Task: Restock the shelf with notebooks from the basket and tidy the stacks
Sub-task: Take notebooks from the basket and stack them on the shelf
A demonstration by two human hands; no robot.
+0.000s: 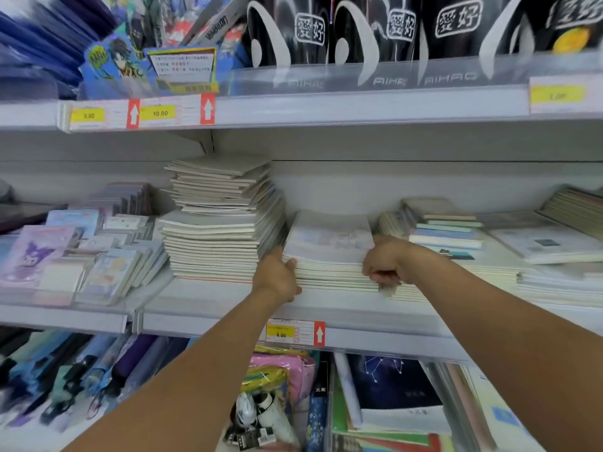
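Note:
A low stack of pale notebooks (329,246) lies on the middle shelf (208,305). My left hand (277,275) grips its front left corner, thumb on top and fingers against the edges. My right hand (386,262) grips the stack's front right corner, fingers curled under and round the edges. To the left stands a tall, uneven stack of white notebooks (222,220), its upper part skewed. On the right lie more notebook stacks (447,233), some with coloured spines. No basket is in view.
Character-print notepads (65,256) fill the shelf's left side. A price tag reading 6.00 (295,332) hangs on the shelf's front rail. Black pen boxes (375,31) stand on the upper shelf. Umbrellas (81,380) and large pads (391,393) fill the shelf below.

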